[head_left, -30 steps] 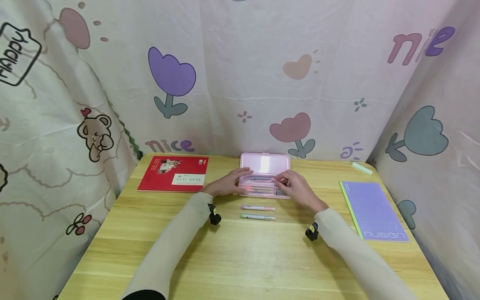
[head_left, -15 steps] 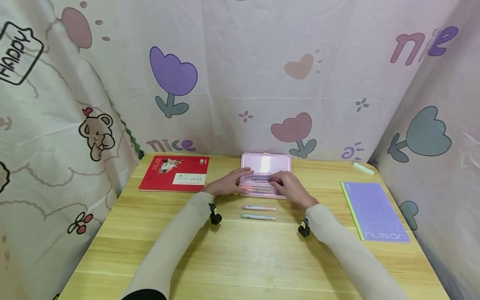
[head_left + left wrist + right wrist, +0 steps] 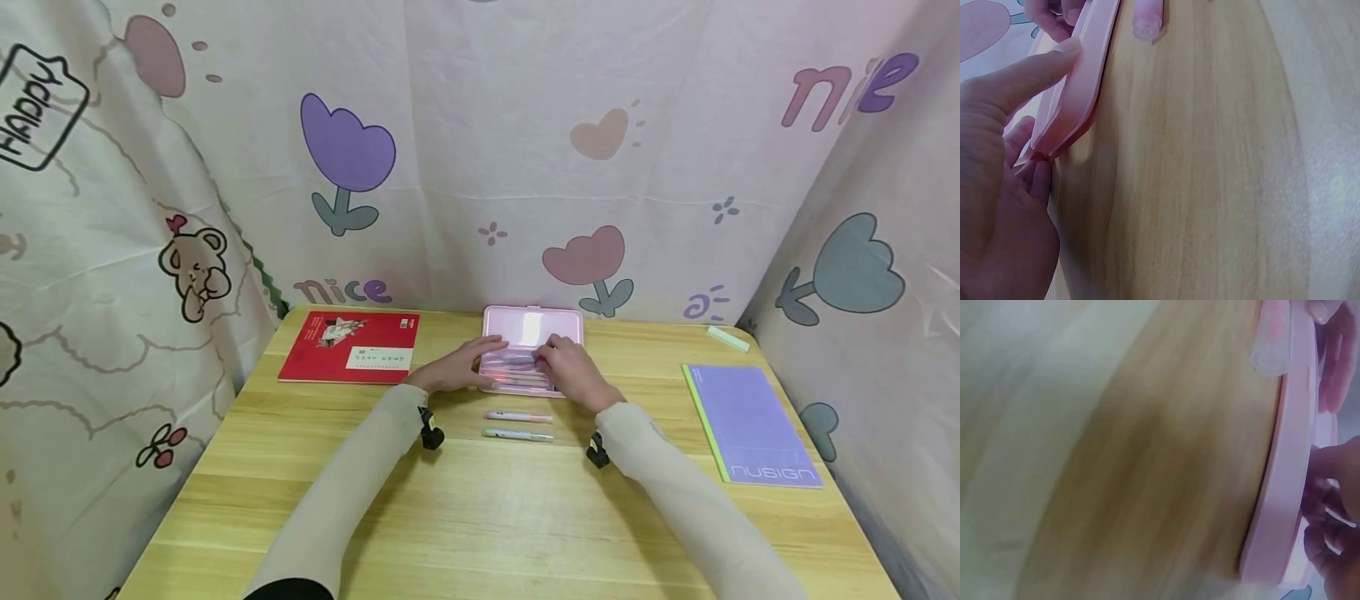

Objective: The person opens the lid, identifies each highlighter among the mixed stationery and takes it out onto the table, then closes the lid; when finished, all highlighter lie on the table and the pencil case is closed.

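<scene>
A pink pencil case (image 3: 498,323) lies open at the back middle of the table, lid raised toward the cloth. My left hand (image 3: 452,367) holds its left end; in the left wrist view the thumb (image 3: 1041,72) presses the front rim and other fingers reach around the end. Over the case's right half, my right hand (image 3: 576,372) has curled fingers inside, thumb and fingertips together at a pen's right end; the grip is partly hidden. Several pens (image 3: 517,379) lie in the case. In front of it are a pink-tipped pen (image 3: 517,417) and a green-tipped pen (image 3: 517,435).
A red book (image 3: 315,350) lies to the left, close to my left wrist. At the right are a purple notebook (image 3: 753,425) and a small pale green stick-shaped item (image 3: 727,338). Patterned cloth (image 3: 465,150) hangs behind the table (image 3: 480,525) and at both sides.
My right hand has moved left over the pencil case, its fingers now farther in toward the middle. The left hand keeps its place on the case. Both loose pens lie as before.
</scene>
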